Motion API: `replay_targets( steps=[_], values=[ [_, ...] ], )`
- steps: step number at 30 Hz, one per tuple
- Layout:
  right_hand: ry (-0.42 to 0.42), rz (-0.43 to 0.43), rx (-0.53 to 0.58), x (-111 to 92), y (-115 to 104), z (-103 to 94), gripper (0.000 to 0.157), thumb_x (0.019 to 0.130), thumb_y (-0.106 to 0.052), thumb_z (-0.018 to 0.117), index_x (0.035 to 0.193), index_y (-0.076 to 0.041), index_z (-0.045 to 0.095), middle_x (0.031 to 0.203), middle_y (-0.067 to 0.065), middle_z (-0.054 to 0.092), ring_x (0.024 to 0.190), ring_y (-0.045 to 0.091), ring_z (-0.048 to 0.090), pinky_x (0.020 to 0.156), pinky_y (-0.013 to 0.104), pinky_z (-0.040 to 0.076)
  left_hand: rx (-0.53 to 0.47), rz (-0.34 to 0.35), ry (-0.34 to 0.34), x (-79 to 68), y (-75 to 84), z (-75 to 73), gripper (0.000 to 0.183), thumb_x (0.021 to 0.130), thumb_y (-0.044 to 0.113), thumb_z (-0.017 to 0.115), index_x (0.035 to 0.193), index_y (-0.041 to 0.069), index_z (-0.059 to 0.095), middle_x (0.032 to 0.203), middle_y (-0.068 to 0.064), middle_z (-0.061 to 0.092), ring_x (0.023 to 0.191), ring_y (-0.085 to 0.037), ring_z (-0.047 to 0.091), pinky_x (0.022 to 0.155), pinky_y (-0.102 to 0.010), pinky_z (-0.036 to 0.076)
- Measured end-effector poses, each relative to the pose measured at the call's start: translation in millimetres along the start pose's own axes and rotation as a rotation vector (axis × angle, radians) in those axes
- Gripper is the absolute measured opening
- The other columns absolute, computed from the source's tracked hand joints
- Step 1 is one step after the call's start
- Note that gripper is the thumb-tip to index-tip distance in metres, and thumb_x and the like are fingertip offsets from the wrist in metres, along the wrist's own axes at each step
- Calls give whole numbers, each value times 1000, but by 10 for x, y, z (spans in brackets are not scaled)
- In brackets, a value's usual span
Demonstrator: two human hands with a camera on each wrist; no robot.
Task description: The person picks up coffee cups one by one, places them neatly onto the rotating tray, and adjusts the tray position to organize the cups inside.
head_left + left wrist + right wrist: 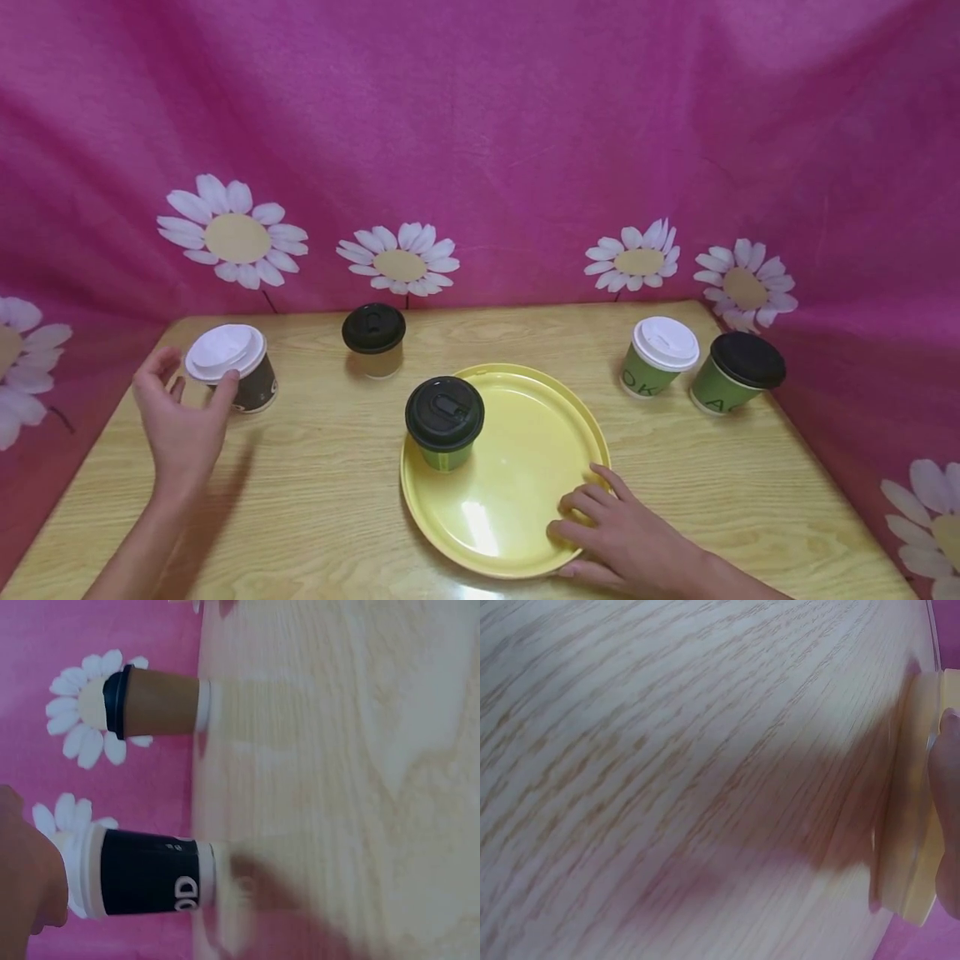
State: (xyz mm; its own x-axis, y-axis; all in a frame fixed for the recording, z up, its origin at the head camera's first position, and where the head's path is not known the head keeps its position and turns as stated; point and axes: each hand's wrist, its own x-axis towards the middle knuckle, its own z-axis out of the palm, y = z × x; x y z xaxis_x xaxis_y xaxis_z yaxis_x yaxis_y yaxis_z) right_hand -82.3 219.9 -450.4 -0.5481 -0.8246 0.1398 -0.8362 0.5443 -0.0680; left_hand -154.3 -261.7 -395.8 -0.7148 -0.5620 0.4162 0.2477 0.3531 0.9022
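My left hand (pixel 183 425) is at the black paper cup (pixel 257 385) with a white lid, thumb and fingers spread on either side of the lid. Upright on the table, that cup also shows in the left wrist view, where part of the hand covers the lid's edge; firm contact cannot be told. At the lower right of the round yellow tray (pixel 525 400), my right hand (pixel 618 529) holds the rim, fingers over the inside and thumb outside. A green cup with a black lid (pixel 445 414) stands on the tray's left part.
A brown cup (pixel 381 363) with a black lid stands behind the tray's left side. At the right stand a green cup (pixel 647 371) with a white lid and another green cup (pixel 720 390) with a black lid. A pink flowered cloth (pixel 510 167) surrounds the wooden table (pixel 322 492).
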Motion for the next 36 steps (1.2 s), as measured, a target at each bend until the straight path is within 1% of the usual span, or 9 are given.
replay_targets(
  steps=[4,8,13,16,21,25,28,33,36],
  values=[
    [-1,9,-2,2,-20,-6,31,89,-54,46,113,-34,54,109,-12,47,102,8,43,100,51,18,-20,-82,10,20,-109,-49,68,75,3,70,132,8,34,122,1,38,117,-14,35,100,-23,29],
    [11,9,-6,13,-31,2,31,89,-53,47,112,-34,54,108,-11,46,102,10,42,100,52,19,-7,-176,-2,35,-179,-94,72,76,7,70,136,9,30,127,-1,35,119,-13,32,100,-17,27],
    [27,15,-9,15,-39,16,31,89,-53,48,111,-33,54,108,-11,45,102,11,41,100,52,19,18,-257,-60,37,-277,-121,79,77,11,71,140,9,22,137,-6,28,124,-15,28,105,-25,22],
    [34,19,-10,10,-49,22,31,89,-53,47,111,-33,55,108,-11,46,103,11,41,100,51,19,16,-279,-83,64,-475,-140,83,77,15,73,141,13,20,140,-4,26,125,-14,27,106,-29,22],
    [58,4,-14,7,-68,34,30,89,-52,48,110,-31,55,107,-9,46,101,13,42,100,51,19,-7,-307,-113,159,-952,-170,88,72,21,79,140,24,23,139,4,24,125,-12,25,105,-31,25],
    [68,1,-23,15,-73,41,31,89,-51,49,109,-30,56,106,-9,47,101,13,42,100,51,20,-70,-352,-111,217,-1147,-166,90,67,21,82,137,28,25,139,4,23,126,-15,24,105,-36,26],
    [62,2,-18,20,-78,41,30,89,-51,49,109,-30,56,106,-9,47,101,14,43,99,52,20,-81,-379,-102,218,-1158,-157,92,66,21,83,137,28,24,138,3,23,126,-18,25,104,-35,29],
    [28,23,-19,19,-97,37,30,89,-52,47,110,-32,54,107,-9,46,100,12,43,98,53,20,-92,-415,-97,192,-1043,-112,93,68,17,81,138,26,22,137,-1,22,126,-22,26,100,-27,34],
    [22,30,-21,12,-107,35,30,90,-52,46,110,-32,54,107,-9,46,100,12,43,99,52,19,-134,-407,-102,192,-1022,-77,92,67,14,82,136,25,23,135,-1,24,126,-20,28,97,-21,35]
  ],
)
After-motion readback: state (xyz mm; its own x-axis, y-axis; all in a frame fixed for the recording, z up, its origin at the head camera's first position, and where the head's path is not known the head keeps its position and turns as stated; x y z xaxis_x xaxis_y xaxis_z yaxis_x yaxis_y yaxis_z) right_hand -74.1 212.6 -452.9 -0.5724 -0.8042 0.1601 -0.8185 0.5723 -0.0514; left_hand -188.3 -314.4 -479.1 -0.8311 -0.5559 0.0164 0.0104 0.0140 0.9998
